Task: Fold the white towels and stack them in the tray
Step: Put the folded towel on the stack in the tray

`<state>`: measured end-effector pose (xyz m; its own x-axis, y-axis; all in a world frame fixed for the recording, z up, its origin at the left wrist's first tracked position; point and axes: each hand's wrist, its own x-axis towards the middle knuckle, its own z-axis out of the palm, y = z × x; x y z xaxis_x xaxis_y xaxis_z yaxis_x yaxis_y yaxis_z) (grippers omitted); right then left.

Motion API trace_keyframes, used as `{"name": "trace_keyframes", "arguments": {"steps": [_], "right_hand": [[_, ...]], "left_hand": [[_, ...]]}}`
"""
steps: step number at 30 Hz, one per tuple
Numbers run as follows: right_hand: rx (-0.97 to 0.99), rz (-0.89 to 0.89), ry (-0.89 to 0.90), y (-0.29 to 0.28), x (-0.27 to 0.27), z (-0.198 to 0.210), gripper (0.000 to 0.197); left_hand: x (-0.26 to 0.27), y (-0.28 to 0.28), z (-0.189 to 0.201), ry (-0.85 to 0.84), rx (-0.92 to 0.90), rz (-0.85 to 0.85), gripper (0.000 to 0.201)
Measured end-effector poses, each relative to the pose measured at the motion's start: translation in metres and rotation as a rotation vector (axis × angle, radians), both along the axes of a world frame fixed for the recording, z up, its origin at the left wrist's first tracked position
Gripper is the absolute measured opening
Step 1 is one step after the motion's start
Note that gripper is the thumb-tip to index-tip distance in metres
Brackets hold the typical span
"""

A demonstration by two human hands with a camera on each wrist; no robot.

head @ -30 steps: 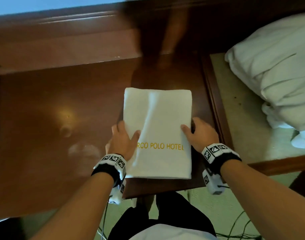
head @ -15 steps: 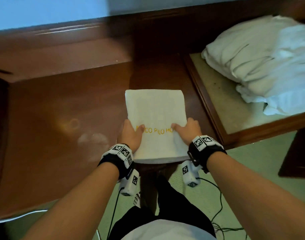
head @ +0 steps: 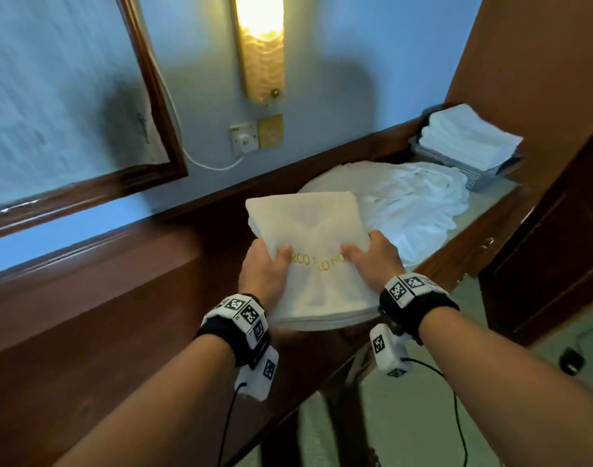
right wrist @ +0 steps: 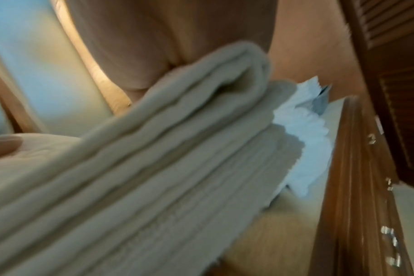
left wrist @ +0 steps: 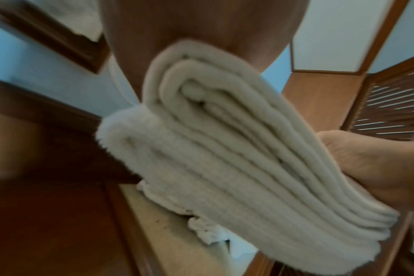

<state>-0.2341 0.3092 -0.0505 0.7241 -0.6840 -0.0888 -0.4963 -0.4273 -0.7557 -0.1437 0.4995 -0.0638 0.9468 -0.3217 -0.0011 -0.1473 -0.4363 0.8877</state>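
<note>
Thumbs hide part of gold lettering on folded towel point(head: 308, 251), held above desk point(head: 96, 318). Left hand point(head: 264, 274) grips its 9 o'clock edge, right hand point(head: 372, 261) its 3 o'clock edge. Loose towels point(head: 419, 203) lie beyond; tray point(head: 470, 176), at 2 o'clock, holds stacked towels point(head: 470, 136), its far side hidden.

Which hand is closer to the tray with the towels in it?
Right. The right hand grips the folded towel on the side toward the tray; the left hand grips its far side.

Wood counter point(head: 86, 332): loose white towels point(head: 419, 203) heaped at rt end, mesh tray point(head: 470, 178) beyond, prob. touching heap.
</note>
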Motion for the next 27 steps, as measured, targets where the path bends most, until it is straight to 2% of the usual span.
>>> {"name": "trace_keyframes", "arguments": {"steps": [5,9,14,19,24,27], "right_hand": [[-0.035,-0.132,-0.095,-0.091,-0.038,0.03,0.042],[-0.038,-0.254,-0.19,-0.174,-0.069,0.037,0.043],[-0.062,-0.365,-0.219,-0.283,-0.112,0.045,0.044],[-0.113,-0.392,-0.217,-0.373,-0.14,0.057,0.035],[-0.15,-0.415,-0.212,-0.453,-0.141,0.063,0.04],[-0.164,-0.436,-0.208,-0.501,-0.137,0.059,0.041]], "left_hand": [[-0.01,-0.104,0.035,-0.094,-0.062,-0.171,0.019],[-0.02,-0.207,0.046,-0.183,-0.055,-0.298,0.033],[-0.044,-0.336,0.057,-0.182,-0.067,-0.415,0.031],[-0.046,-0.432,0.065,-0.187,-0.165,-0.451,0.026],[-0.04,-0.521,0.068,-0.181,-0.199,-0.498,0.019],[-0.032,-0.572,0.061,-0.163,-0.205,-0.509,0.027]]}}
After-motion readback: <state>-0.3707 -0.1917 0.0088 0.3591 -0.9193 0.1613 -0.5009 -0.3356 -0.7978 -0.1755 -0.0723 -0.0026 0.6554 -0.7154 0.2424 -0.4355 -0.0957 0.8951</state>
